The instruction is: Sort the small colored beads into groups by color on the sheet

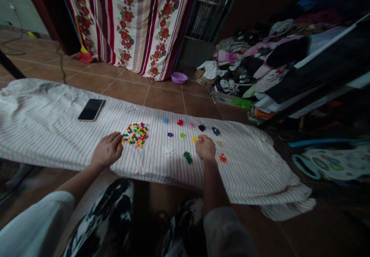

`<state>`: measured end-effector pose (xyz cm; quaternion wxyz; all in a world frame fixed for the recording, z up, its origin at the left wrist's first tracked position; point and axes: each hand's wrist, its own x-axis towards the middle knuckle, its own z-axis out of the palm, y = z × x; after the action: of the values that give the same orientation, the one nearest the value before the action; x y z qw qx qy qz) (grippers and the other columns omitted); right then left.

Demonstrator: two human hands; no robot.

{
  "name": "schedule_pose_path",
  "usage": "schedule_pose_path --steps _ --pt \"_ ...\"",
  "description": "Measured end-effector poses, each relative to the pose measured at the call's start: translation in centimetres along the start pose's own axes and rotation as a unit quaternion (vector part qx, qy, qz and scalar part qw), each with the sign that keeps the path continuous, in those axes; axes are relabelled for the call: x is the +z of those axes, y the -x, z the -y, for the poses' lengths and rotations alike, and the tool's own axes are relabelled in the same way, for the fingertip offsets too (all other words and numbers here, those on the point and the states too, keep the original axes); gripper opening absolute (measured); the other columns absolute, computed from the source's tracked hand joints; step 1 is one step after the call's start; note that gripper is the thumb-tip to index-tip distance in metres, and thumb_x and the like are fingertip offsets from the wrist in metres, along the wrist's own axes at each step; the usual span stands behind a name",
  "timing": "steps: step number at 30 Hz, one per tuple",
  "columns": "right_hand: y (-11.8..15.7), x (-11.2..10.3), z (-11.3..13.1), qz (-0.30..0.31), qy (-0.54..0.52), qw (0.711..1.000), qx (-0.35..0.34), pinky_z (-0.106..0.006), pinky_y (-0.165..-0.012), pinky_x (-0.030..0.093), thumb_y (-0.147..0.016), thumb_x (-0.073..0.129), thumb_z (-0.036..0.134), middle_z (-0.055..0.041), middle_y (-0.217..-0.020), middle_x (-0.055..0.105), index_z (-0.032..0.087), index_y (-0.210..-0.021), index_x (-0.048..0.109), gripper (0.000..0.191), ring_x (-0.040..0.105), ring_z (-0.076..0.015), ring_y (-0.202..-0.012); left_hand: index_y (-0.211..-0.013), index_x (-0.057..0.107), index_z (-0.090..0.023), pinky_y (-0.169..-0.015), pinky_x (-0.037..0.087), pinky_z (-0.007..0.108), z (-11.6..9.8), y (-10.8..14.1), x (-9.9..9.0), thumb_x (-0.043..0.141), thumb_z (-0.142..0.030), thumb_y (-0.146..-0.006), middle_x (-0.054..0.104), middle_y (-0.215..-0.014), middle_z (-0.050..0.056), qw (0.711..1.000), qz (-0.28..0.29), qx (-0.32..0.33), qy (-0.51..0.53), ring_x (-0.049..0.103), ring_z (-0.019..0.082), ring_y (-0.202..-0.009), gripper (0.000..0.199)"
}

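A mixed pile of small coloured beads (138, 135) lies on the striped cloth (150, 164). My left hand (107, 149) is at the pile's left edge, finger and thumb pinched together by a dark green bead; what is between them is too small to make out. Further right, my right hand (206, 147) is closed with curled fingers, just beside a small yellow heap (194, 139); anything inside it is hidden. Around it are single-colour heaps: red (180, 122), black (201, 127), lime green (182, 135), dark green (187, 157), white (169, 150) and orange (222, 158).
A phone (91, 109) rests on the cloth left of the pile. Beyond the cloth's far edge are a purple basin (179, 78) and a floral curtain (127, 25). Piled clothes (260, 52) fill the right side, with a pale plastic item (338, 162) nearer.
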<state>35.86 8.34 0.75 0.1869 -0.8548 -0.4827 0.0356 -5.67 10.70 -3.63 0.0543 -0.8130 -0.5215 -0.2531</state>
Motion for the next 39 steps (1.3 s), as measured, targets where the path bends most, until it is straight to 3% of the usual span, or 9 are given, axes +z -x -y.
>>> schedule_pose_path --steps 7,12,18,21,27,34,39 --pt "0.5 0.0 2.4 -0.022 -0.014 1.000 -0.018 -0.032 -0.082 0.044 -0.089 0.045 0.019 -0.0133 -0.105 0.068 0.018 -0.114 0.069 0.035 0.063 -0.0228 -0.094 -0.115 0.065 -0.010 -0.103 0.047 0.046 -0.1 0.0 0.0 0.039 -0.026 -0.090 0.067 -0.124 0.018 1.000 0.008 0.000 -0.003 0.061 0.030 -0.119 0.040" --pt "2.1 1.6 6.8 -0.036 -0.102 0.984 -0.145 -0.029 -0.084 0.045 -0.088 0.046 0.019 -0.0090 -0.099 0.069 0.019 -0.104 0.070 0.029 0.062 -0.0205 -0.092 -0.117 0.065 -0.011 -0.104 0.047 0.046 0.0 0.0 -0.1 0.040 -0.026 -0.090 0.066 -0.125 0.017 1.000 0.015 -0.007 0.006 0.060 0.029 -0.120 0.039" --pt "5.0 3.9 12.1 0.096 -0.202 0.916 -0.332 -0.026 -0.080 0.047 -0.089 0.050 0.017 -0.0039 -0.092 0.067 0.019 -0.099 0.068 0.021 0.061 -0.0152 -0.083 -0.116 0.065 -0.011 -0.103 0.047 0.046 -0.1 -0.1 -0.1 0.040 -0.027 -0.090 0.066 -0.126 0.017 1.000 0.013 -0.008 0.017 0.059 0.029 -0.121 0.040" --pt "6.1 4.6 13.6 0.167 -0.203 0.884 -0.386 -0.024 -0.079 0.046 -0.089 0.053 0.015 -0.0023 -0.092 0.066 0.020 -0.099 0.067 0.018 0.061 -0.0140 -0.085 -0.117 0.065 -0.011 -0.104 0.046 0.046 -0.1 -0.1 -0.1 0.040 -0.027 -0.089 0.066 -0.126 0.017 1.000 0.015 -0.015 0.017 0.058 0.029 -0.122 0.040" --pt "7.6 4.9 14.8 0.232 -0.163 0.863 -0.419 -0.024 -0.076 0.045 -0.089 0.061 0.019 -0.0010 -0.097 0.064 0.022 -0.099 0.066 0.012 0.061 -0.0127 -0.084 -0.118 0.065 -0.014 -0.103 0.047 0.049 -0.3 -0.1 -0.2 0.042 -0.026 -0.088 0.065 -0.128 0.016 0.999 0.017 -0.024 0.028 0.058 0.030 -0.122 0.039" --pt "8.5 5.7 15.5 0.214 -0.099 0.877 -0.419 -0.026 -0.079 0.047 -0.091 0.060 0.021 -0.0027 -0.100 0.065 0.022 -0.098 0.064 0.008 0.062 -0.0163 -0.092 -0.117 0.064 -0.013 -0.104 0.047 0.046 -0.4 -0.1 -0.3 0.041 -0.026 -0.089 0.066 -0.126 0.016 0.999 0.015 -0.021 0.018 0.059 0.029 -0.121 0.038" --pt "8.7 5.1 15.5 0.224 -0.107 0.870 -0.426 -0.025 -0.081 0.048 -0.090 0.056 0.017 -0.0026 -0.105 0.064 0.022 -0.102 0.064 0.015 0.062 -0.0143 -0.089 -0.117 0.064 -0.013 -0.103 0.047 0.045 -0.2 0.0 -0.2 0.040 -0.026 -0.090 0.066 -0.126 0.015 1.000 0.012 -0.012 0.004 0.060 0.028 -0.120 0.038"
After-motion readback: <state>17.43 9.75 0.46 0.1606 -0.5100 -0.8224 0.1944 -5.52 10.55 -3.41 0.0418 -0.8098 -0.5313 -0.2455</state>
